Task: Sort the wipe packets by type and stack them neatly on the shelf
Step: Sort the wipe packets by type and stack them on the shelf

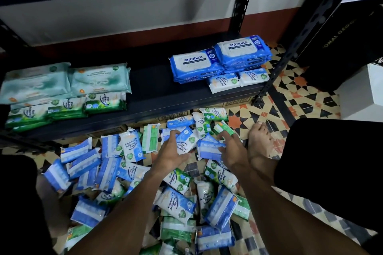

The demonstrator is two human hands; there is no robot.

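Tiled floor (290,107) bears scattered blue, green wipe packets (176,203).

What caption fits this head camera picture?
Left hand and right hand grip blue packets over the floor pile, beside sorted stacks on the shelf.

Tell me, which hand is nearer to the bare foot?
Right. The right hand, gripping a blue packet, is just left of the foot, almost beside it. The left hand, gripping a white packet, is farther left, beyond the right hand.

Left hand (172,150), right hand (233,151) outstretched, gripping packets (208,149)
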